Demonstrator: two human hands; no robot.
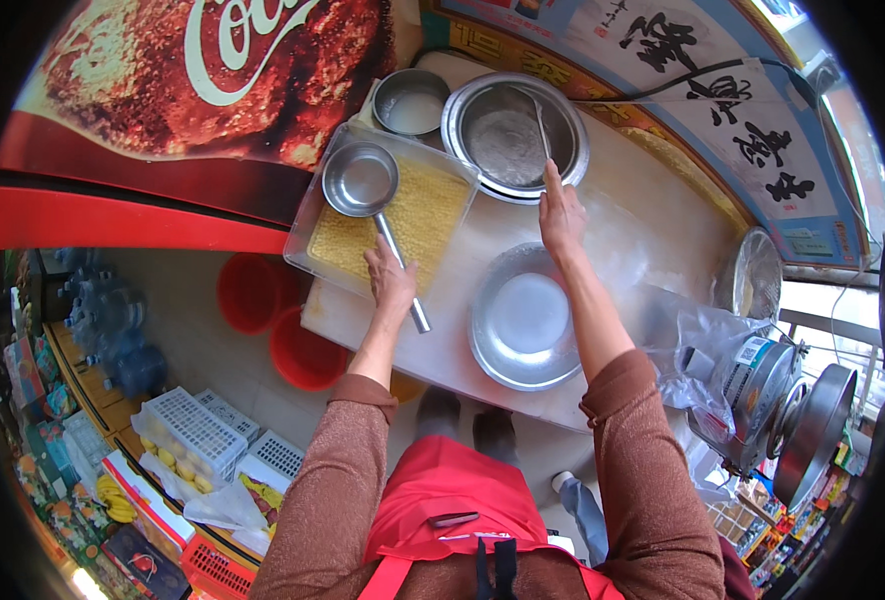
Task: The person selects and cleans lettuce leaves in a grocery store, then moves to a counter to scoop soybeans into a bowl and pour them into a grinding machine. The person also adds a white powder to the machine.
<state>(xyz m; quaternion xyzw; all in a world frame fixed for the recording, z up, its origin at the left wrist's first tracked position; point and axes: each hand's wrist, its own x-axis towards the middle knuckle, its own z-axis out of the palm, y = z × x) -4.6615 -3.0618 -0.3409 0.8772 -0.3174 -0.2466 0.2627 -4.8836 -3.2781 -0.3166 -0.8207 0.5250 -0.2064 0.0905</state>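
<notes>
My left hand [391, 279] grips the tube handle of a deep stainless steel ladle [360, 178]. Its bowl hangs over a clear plastic bin [298, 259] of small yellow beans or kernels [431, 202]. My right hand [563, 214] holds the thin handle of a metal utensil [542, 127], whose far end reaches into a wide steel pot [577, 161]. Greyish liquid seems to lie in the pot. Below my right forearm stands a broad metal basin [491, 352] with a pale, cloudy round area at its bottom. Behind the bin, a smaller metal bowl [411, 101] contains whitish liquid.
A pale worktop [427, 352] carries these vessels, with a red drink cooler [150, 217] at its left. Red buckets [307, 352] stand on the floor. A metal machine [757, 382] partly under plastic and a steel bowl [754, 274] are at right. Another person's leg [583, 514] shows behind me.
</notes>
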